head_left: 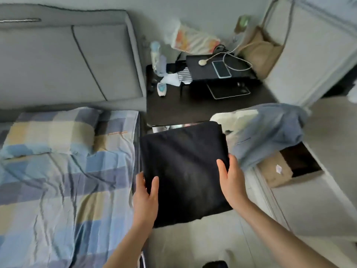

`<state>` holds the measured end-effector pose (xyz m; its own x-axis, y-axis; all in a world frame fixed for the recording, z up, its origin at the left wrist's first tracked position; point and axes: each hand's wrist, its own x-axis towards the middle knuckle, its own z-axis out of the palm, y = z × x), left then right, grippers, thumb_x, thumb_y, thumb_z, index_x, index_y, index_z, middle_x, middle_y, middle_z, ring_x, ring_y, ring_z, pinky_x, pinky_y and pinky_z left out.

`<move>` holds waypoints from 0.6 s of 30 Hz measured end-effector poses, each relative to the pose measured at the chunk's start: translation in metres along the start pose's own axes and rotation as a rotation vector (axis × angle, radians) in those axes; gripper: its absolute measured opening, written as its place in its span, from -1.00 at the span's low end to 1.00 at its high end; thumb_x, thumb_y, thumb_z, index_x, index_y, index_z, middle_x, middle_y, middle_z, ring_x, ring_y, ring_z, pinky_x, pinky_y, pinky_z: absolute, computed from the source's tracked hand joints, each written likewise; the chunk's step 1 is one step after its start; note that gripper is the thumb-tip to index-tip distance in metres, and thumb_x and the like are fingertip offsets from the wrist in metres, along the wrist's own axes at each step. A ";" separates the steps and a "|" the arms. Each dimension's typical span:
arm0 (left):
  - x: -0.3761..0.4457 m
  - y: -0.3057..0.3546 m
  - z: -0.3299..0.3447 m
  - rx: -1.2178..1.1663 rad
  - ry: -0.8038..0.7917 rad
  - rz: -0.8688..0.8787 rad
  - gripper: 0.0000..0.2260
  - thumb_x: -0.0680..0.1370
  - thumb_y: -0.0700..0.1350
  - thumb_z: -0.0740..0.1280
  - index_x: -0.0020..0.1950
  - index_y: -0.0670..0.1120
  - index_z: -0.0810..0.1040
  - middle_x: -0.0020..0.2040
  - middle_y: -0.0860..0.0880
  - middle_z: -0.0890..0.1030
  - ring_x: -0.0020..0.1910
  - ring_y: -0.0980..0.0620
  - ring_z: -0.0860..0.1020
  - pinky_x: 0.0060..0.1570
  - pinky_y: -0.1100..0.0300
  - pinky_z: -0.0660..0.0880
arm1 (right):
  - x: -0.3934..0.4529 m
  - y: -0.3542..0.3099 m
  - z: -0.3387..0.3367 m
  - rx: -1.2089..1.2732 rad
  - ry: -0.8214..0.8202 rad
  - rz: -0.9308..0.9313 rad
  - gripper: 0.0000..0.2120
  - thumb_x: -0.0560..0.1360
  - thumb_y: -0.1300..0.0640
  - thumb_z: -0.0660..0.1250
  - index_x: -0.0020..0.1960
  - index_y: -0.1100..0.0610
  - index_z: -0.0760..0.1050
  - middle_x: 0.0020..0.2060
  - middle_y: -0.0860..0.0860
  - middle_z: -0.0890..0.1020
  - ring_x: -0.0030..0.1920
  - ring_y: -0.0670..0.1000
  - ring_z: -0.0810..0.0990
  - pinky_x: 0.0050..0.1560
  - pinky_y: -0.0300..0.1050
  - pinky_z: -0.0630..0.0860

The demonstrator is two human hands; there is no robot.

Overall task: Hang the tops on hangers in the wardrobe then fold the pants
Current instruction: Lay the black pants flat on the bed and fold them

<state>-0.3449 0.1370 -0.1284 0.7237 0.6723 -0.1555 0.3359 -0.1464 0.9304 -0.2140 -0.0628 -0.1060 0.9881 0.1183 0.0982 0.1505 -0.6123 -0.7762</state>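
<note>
Held level above the pale floor beside the checked bed: folded square of black cloth pants (183,171), long axis toward 11 o'clock, gripped at 9 o'clock by left hand (144,196) and at 3 o'clock by right hand (231,180), equally near.

Matt black cloth pants (183,171), crumpled checked cotton-like bedsheet (63,180), dark, perhaps wooden bedside table (193,107).

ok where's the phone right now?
Head view, upper right: the phone lies face up on the black box on the dark bedside table, beside a white cable.
</note>
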 end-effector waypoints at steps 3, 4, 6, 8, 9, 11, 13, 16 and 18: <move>-0.005 0.031 0.070 0.052 -0.119 0.065 -0.86 0.60 0.12 0.23 0.07 0.37 0.33 -0.04 0.41 0.55 -0.07 0.39 0.55 -0.21 0.38 0.43 | 0.011 0.044 -0.062 -0.016 0.091 0.057 -0.54 0.56 -0.16 0.08 0.27 0.14 0.40 0.08 0.00 0.59 0.07 0.03 0.57 0.03 -0.18 0.46; -0.009 0.039 0.095 0.059 -0.167 0.074 -0.87 0.60 0.12 0.23 0.07 0.36 0.32 -0.04 0.42 0.55 -0.08 0.41 0.54 -0.20 0.35 0.43 | 0.014 0.057 -0.084 -0.020 0.123 0.078 -0.51 0.54 -0.19 0.06 0.26 0.14 0.41 0.07 0.00 0.59 0.06 0.03 0.58 0.01 -0.22 0.44; -0.017 0.057 0.149 0.086 -0.268 0.078 -0.89 0.59 0.14 0.22 0.08 0.29 0.33 -0.06 0.37 0.56 -0.09 0.36 0.55 -0.18 0.25 0.46 | 0.023 0.093 -0.129 -0.043 0.191 0.113 -0.53 0.55 -0.15 0.09 0.27 0.17 0.42 0.07 -0.01 0.59 0.08 0.03 0.58 0.02 -0.27 0.42; -0.028 0.074 0.213 0.105 -0.358 0.101 -0.88 0.58 0.16 0.21 0.09 0.25 0.33 -0.07 0.36 0.56 -0.10 0.34 0.55 -0.18 0.22 0.47 | 0.031 0.135 -0.178 -0.082 0.265 0.164 -0.58 0.58 -0.08 0.13 0.28 0.17 0.42 0.07 -0.02 0.59 0.08 0.00 0.56 0.02 -0.41 0.38; -0.031 0.080 0.238 0.108 -0.395 0.112 -0.89 0.58 0.15 0.21 0.08 0.25 0.33 -0.08 0.35 0.55 -0.10 0.34 0.54 -0.19 0.22 0.47 | 0.034 0.152 -0.196 -0.097 0.292 0.198 -0.57 0.57 -0.10 0.12 0.28 0.16 0.43 0.06 -0.03 0.59 0.08 -0.01 0.56 -0.01 -0.47 0.36; -0.039 0.094 0.288 0.132 -0.479 0.136 -0.91 0.59 0.12 0.22 0.07 0.25 0.34 -0.10 0.33 0.56 -0.12 0.31 0.55 -0.19 0.23 0.46 | 0.037 0.184 -0.231 -0.116 0.344 0.284 -0.49 0.53 -0.19 0.06 0.28 0.13 0.42 0.05 -0.05 0.60 0.07 0.02 0.58 -0.03 -0.40 0.39; -0.044 0.104 0.326 0.131 -0.536 0.136 -0.92 0.60 0.09 0.23 0.06 0.22 0.35 -0.13 0.25 0.57 -0.12 0.24 0.56 -0.16 0.19 0.47 | 0.039 0.208 -0.254 -0.119 0.390 0.342 -0.48 0.53 -0.20 0.05 0.27 0.12 0.43 0.05 -0.02 0.62 0.06 0.06 0.60 0.02 -0.21 0.46; -0.053 0.119 0.398 0.180 -0.660 0.149 -0.93 0.61 0.06 0.24 0.05 0.18 0.36 -0.13 0.16 0.57 -0.09 0.17 0.57 -0.12 0.17 0.49 | 0.040 0.250 -0.292 -0.120 0.515 0.418 -0.54 0.55 -0.12 0.09 0.25 0.16 0.46 -0.01 0.00 0.62 0.01 0.05 0.60 0.03 -0.12 0.50; -0.055 0.126 0.433 0.173 -0.729 0.131 -0.93 0.61 0.05 0.24 0.05 0.20 0.37 -0.09 0.19 0.59 -0.08 0.26 0.56 -0.19 0.33 0.44 | 0.040 0.268 -0.307 -0.152 0.572 0.452 -0.53 0.55 -0.13 0.07 0.25 0.17 0.45 -0.02 -0.02 0.60 -0.02 0.01 0.58 0.00 -0.12 0.49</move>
<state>-0.0816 -0.2322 -0.1460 0.9592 0.0011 -0.2829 0.2659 -0.3447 0.9003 -0.1246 -0.4621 -0.1186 0.8107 -0.5706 0.1310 -0.3125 -0.6110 -0.7274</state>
